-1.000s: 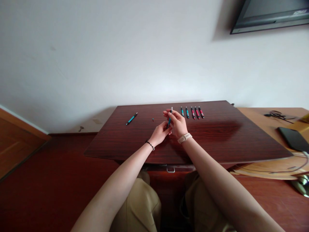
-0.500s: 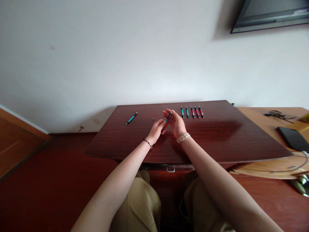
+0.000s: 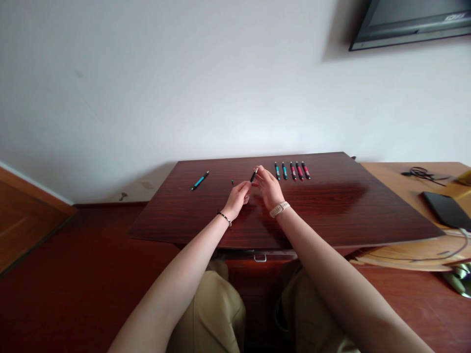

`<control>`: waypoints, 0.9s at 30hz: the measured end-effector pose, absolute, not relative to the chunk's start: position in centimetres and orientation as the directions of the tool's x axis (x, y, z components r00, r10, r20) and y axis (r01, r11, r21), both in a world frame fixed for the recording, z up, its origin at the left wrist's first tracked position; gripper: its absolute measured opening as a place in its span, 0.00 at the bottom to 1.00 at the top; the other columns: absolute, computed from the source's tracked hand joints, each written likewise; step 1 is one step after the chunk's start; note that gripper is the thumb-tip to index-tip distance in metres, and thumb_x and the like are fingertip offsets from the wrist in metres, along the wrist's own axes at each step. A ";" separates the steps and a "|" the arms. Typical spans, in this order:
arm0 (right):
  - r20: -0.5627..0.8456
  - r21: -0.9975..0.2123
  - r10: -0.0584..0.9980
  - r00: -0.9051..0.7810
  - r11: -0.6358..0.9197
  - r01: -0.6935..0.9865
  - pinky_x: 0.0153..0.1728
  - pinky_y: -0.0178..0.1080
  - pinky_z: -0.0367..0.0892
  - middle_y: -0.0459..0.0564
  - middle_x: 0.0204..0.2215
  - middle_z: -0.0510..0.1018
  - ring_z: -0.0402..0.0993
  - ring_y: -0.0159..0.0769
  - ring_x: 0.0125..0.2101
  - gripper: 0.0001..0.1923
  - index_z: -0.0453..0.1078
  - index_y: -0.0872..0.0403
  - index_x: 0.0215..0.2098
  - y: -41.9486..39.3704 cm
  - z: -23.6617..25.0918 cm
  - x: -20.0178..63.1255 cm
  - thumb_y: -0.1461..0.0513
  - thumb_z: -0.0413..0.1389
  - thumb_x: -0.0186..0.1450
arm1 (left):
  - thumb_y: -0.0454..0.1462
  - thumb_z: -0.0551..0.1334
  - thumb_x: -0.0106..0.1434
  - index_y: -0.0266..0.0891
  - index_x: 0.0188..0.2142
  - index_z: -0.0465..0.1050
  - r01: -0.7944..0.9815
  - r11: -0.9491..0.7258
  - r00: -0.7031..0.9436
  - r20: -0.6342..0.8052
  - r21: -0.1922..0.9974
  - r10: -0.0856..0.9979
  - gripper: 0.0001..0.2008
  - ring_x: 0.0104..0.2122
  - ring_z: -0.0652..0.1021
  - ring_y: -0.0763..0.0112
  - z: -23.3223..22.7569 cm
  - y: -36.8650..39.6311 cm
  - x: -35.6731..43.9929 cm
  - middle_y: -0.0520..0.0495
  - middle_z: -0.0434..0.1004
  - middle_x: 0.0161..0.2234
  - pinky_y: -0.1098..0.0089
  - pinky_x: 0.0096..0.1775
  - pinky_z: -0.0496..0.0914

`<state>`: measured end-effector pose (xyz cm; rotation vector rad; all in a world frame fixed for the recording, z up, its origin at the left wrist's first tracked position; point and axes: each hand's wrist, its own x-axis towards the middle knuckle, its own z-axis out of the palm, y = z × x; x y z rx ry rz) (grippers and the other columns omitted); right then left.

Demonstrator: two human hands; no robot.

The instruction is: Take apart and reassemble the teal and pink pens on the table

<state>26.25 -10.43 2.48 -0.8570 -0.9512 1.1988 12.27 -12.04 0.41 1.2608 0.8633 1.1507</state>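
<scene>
Over the middle of the table, my left hand (image 3: 236,199) is closed around the lower part of a pen (image 3: 253,176), whose black upper section and pale tip stick out at a slant. My right hand (image 3: 270,190) has its thumb and fingers closed at that tip; its other fingers are curved beside it. Most of the pen's barrel is hidden by my left fingers. On the tabletop left of my hands lies a tiny dark piece with some teal (image 3: 232,182). Farther left, a teal and black pen (image 3: 200,180) rests diagonally.
Right of my hands, two teal pens (image 3: 284,170) and three red pens (image 3: 299,171) lie in a row on the dark wooden table (image 3: 331,215). A lighter desk (image 3: 382,176) adjoins it, with a black cable (image 3: 423,173) and a dark flat device (image 3: 445,208).
The pen has turned so its black section and pale tip show instead of the teal grip. My right fingers, more spread before, have come together at the tip.
</scene>
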 end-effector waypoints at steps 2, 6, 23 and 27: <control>0.088 -0.878 0.995 0.038 0.095 -0.470 0.48 0.46 0.75 0.52 0.56 0.83 0.78 0.46 0.55 0.31 0.75 0.46 0.50 -10.6 2.8 26.3 0.34 0.62 0.61 | 0.59 0.66 0.66 0.39 0.41 0.77 -0.158 -0.071 0.236 0.108 0.985 0.966 0.25 0.20 0.54 0.79 0.4 -12.1 12.3 0.58 0.52 0.24 0.71 0.23 0.45; 0.076 -0.837 0.994 -0.082 0.019 -0.547 0.50 0.51 0.75 0.53 0.55 0.85 0.79 0.49 0.56 0.31 0.72 0.45 0.51 -11.1 3.5 26.5 0.33 0.59 0.63 | 0.60 0.66 0.66 0.39 0.36 0.74 -0.159 -0.098 0.201 0.129 0.983 0.971 0.26 0.20 0.53 0.79 0.3 -12.0 12.4 0.58 0.52 0.23 0.71 0.23 0.45; 0.118 -0.870 0.989 0.090 0.147 -0.470 0.41 0.40 0.75 0.48 0.39 0.86 0.81 0.38 0.40 0.27 0.79 0.49 0.42 -10.3 2.1 26.4 0.51 0.77 0.48 | 0.62 0.64 0.67 0.40 0.29 0.67 -0.113 -0.149 0.111 0.162 0.982 0.981 0.29 0.20 0.55 0.79 0.1 -12.0 13.1 0.57 0.54 0.21 0.70 0.23 0.46; 0.099 -0.879 0.991 0.087 0.128 -0.459 0.41 0.38 0.73 0.46 0.39 0.86 0.81 0.37 0.41 0.26 0.81 0.48 0.44 -10.3 2.1 26.5 0.51 0.76 0.49 | 0.62 0.65 0.67 0.40 0.29 0.67 -0.115 -0.146 0.126 0.160 0.983 0.979 0.29 0.20 0.55 0.78 0.2 -12.0 13.1 0.57 0.54 0.21 0.70 0.24 0.48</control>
